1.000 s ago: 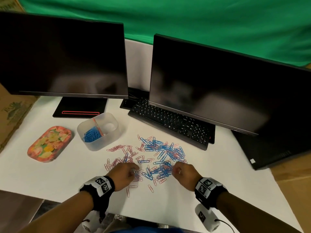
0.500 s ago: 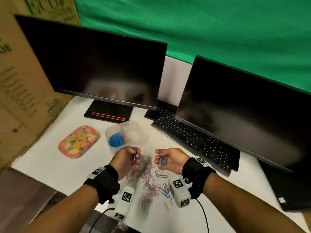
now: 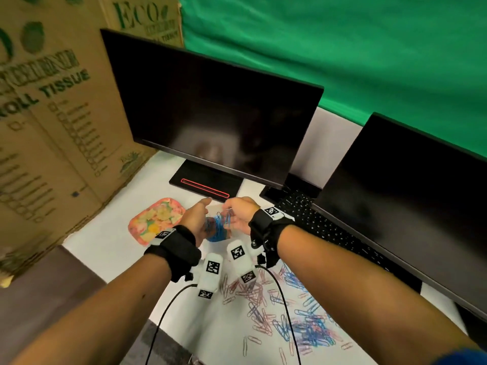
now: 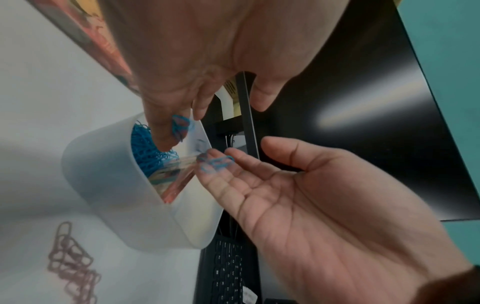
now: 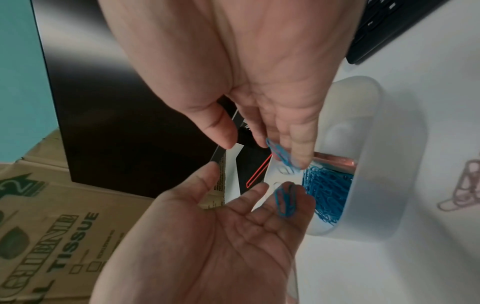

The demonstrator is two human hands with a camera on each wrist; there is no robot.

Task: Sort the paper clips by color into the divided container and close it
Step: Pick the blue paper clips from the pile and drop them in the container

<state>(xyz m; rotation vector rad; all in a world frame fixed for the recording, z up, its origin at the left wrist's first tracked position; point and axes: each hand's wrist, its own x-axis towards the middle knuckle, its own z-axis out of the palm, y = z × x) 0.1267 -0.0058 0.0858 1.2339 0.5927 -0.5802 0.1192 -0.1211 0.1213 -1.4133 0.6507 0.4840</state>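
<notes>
Both hands hover over the white divided container [image 4: 103, 176], which stands on the white table. My left hand [image 3: 195, 219] has its fingers straight, and blue paper clips [image 4: 179, 125] slip off its fingertips above the blue compartment. My right hand [image 3: 238, 216] is palm-open too, with blue clips [image 4: 217, 162] lying loose on its fingertips, thumb held apart. A heap of blue clips [image 5: 327, 189] fills the compartment below them. The other compartment, past the pinkish divider [image 5: 335, 159], looks empty. In the head view the hands hide most of the container.
A mixed pile of pink and blue clips [image 3: 290, 312] lies on the table near me. The floral lid [image 3: 155, 222] sits left of the container. A keyboard [image 3: 329, 233] and two dark monitors [image 3: 216, 122] stand behind, with a cardboard box [image 3: 52, 114] on the left.
Both hands rose from the loose pile with blue clips pinched, travelled to the container and opened over its blue compartment. My head turned left.
</notes>
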